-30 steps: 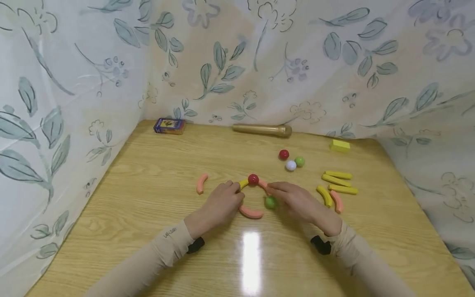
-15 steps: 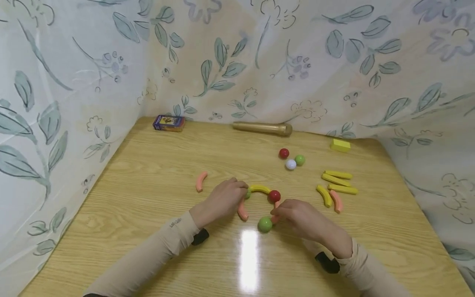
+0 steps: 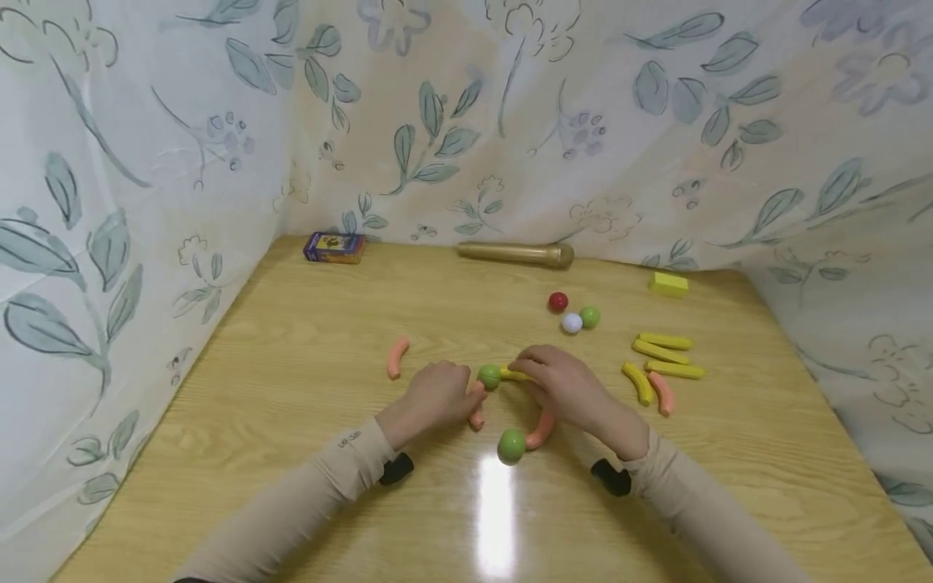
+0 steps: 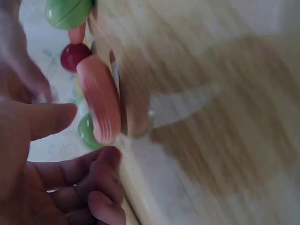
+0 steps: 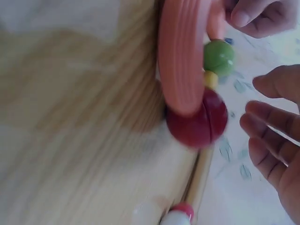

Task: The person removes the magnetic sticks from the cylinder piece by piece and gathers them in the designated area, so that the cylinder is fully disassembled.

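A chain of balls and curved rods lies on the table in front of me. In the head view it runs from a pink curved rod (image 3: pixel 476 416) through a green ball (image 3: pixel 489 376) and a yellow curved rod (image 3: pixel 513 375), then to another pink curved rod (image 3: pixel 542 429) and a nearer green ball (image 3: pixel 512 445). The red ball (image 5: pixel 199 123) shows in the right wrist view; my right hand (image 3: pixel 572 393) hides it from the head. That hand hovers beside it, fingers apart. My left hand (image 3: pixel 432 401) is by the left pink rod, thumb and loosely bent fingers apart, holding nothing.
Rightward lie several yellow rods (image 3: pixel 674 371) and a loose pink curved rod (image 3: pixel 661 393). Farther back are loose red, white (image 3: pixel 572 323) and green balls, a yellow block (image 3: pixel 668 285), a gold microphone (image 3: pixel 517 254) and a card box (image 3: pixel 334 248). Another pink curved rod (image 3: pixel 398 358) lies left.
The chain has turned clockwise: the red ball went right and the near green ball came toward me. My right hand went nearer, then back up over the red ball; my left hand came off the green ball.
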The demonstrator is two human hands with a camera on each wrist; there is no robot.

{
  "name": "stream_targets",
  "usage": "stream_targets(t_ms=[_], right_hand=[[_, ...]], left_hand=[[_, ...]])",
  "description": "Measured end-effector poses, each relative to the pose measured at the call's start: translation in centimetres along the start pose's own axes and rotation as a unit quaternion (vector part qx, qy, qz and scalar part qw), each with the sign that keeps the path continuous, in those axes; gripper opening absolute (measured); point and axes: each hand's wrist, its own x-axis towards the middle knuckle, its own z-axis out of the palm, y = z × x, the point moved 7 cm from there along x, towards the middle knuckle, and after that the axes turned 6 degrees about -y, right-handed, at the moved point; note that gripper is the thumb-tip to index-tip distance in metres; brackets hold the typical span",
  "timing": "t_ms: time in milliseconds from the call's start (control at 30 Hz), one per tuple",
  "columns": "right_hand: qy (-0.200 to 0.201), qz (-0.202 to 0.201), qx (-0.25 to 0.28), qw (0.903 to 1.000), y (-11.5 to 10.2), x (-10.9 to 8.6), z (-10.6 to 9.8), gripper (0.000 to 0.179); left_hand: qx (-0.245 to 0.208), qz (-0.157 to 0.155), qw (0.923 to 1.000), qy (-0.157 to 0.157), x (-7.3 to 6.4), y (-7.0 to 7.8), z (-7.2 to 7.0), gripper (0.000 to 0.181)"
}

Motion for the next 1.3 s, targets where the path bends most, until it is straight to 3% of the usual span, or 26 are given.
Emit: stream_targets(t_ms=[133, 167, 233, 367, 633, 733, 833, 900, 967, 1100, 1200, 1300], right_hand=[[-0.045, -0.055, 0.002, 0.9975, -0.4, 2.2, 2.1, 0.079], [-0.052, -0.062, -0.005, 0.9967, -0.5, 2.6, 2.5, 0.08], [-0.056, -0.058, -0.018, 0.9966, -0.6, 2.9, 2.9, 0.078], [-0.033, -0.024, -0.059, 0.9974, -0.7, 3.1, 2.9, 0.028], [-0.031, 0.016, -0.059, 0.9977, 0.3, 2.7, 2.9, 0.03], [-0.031, 0.028, -0.056, 0.9976, 0.7, 2.4, 2.7, 0.032], [-0.036, 0.022, -0.048, 0.998, 0.7, 2.2, 2.7, 0.032], [-0.037, 0.015, -0.044, 0.9982, 0.6, 2.1, 2.6, 0.032], [-0.036, 0.011, -0.041, 0.9985, 0.5, 2.0, 2.6, 0.032], [-0.031, 0.014, -0.032, 0.9989, 0.6, 1.9, 2.7, 0.031], [-0.034, 0.016, -0.015, 0.9992, 0.8, 1.7, 2.5, 0.033], [-0.028, 0.036, -0.002, 0.999, 1.7, 1.0, 1.6, 0.034]], left_hand=[[0.007, -0.003, 0.9995, -0.031, 0.0, 0.0, 1.2, 0.038], [0.01, 0.001, 0.9995, -0.03, 0.1, 0.1, 1.3, 0.037], [0.019, 0.015, 0.9996, -0.015, 0.1, 0.3, 1.1, 0.037], [0.028, 0.026, 0.9991, 0.021, 0.1, 0.7, 0.5, 0.042], [0.02, 0.023, 0.999, 0.032, -0.1, 0.5, -0.3, 0.047], [0.063, 0.003, 0.9944, 0.085, -0.5, -0.4, -1.5, 0.047], [0.136, -0.019, 0.9779, 0.158, -1.0, -1.4, -3.1, 0.042], [0.168, -0.034, 0.9682, 0.182, -1.1, -2.2, -4.0, 0.04], [0.178, -0.04, 0.967, 0.177, -1.1, -2.9, -4.4, 0.041], [0.169, -0.068, 0.9758, 0.122, -0.6, -4.4, -4.0, 0.047], [0.172, -0.087, 0.9766, 0.095, -0.5, -5.2, -3.6, 0.044], [0.195, -0.089, 0.9698, 0.117, -0.4, -5.2, -3.9, 0.039]])
